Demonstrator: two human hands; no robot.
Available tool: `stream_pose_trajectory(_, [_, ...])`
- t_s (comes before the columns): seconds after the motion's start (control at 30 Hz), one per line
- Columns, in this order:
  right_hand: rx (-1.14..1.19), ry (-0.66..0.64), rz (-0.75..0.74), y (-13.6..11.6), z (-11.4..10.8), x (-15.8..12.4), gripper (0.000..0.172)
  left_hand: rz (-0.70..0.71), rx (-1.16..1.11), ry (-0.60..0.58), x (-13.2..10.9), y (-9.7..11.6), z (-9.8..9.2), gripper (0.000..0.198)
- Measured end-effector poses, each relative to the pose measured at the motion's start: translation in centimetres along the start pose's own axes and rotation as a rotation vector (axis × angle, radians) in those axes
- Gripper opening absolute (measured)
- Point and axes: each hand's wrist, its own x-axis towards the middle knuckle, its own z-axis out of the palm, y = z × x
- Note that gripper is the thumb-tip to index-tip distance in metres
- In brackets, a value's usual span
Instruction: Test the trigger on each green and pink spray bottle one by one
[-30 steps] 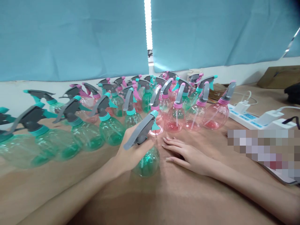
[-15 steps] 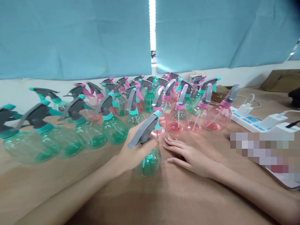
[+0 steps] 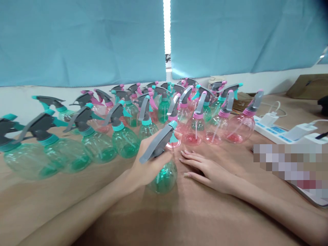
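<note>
My left hand (image 3: pixel 147 165) is wrapped round the neck of a green spray bottle (image 3: pixel 164 179), below its grey and turquoise trigger head. The bottle is upright at the middle of the table, and its collar is hidden by the fingers. To its right, my right hand (image 3: pixel 208 169) lies palm down on the tabletop, fingers stretched out and holding nothing. Just beyond the hands stands a pink spray bottle (image 3: pixel 192 136) with a grey head and pink collar. Another green spray bottle (image 3: pixel 125 143) is left of my left hand.
Rows of green and pink spray bottles fill the back and left of the brown table (image 3: pixel 153 225). At right are a white power strip (image 3: pixel 271 131) with plugs and a flat item with a blurred-out surface (image 3: pixel 311 196). Blue curtains (image 3: pixel 84 41) hang behind.
Both hands and the held spray bottle stay almost where they were. The view shifts very slightly; nothing is taken hold of or let go.
</note>
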Motion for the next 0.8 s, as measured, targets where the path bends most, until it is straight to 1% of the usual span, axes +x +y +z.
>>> stream_pose_trajectory(0.13, [-0.019, -0.016, 0.013, -0.11, -0.08, 0.05, 0.052, 0.021, 0.004, -0.018, -0.01, 0.11, -0.18, 0.008])
stream_pose_trajectory(0.3, [-0.042, -0.033, 0.013, -0.08, -0.11, 0.08, 0.054, 0.020, 0.052, -0.013, -0.09, 0.33, -0.36, 0.006])
stream_pose_trajectory(0.47, [-0.007, -0.006, 0.003, 0.06, -0.02, 0.00, 0.052, 0.028, 0.083, -0.013, -0.18, 0.17, -0.40, 0.010])
stream_pose_trajectory(0.57, [-0.003, -0.002, 0.005, 0.03, -0.02, 0.00, 0.052, 0.037, 0.088, -0.004, -0.18, 0.11, -0.47, 0.007])
stream_pose_trajectory(0.67, [-0.008, -0.007, 0.003, 0.01, -0.05, 0.01, 0.052, 0.046, 0.069, -0.009, -0.16, 0.18, -0.57, 0.009])
stream_pose_trajectory(0.8, [0.006, 0.001, -0.003, 0.12, -0.05, -0.07, 0.052, 0.017, 0.020, -0.037, -0.13, 0.12, -0.48, 0.010])
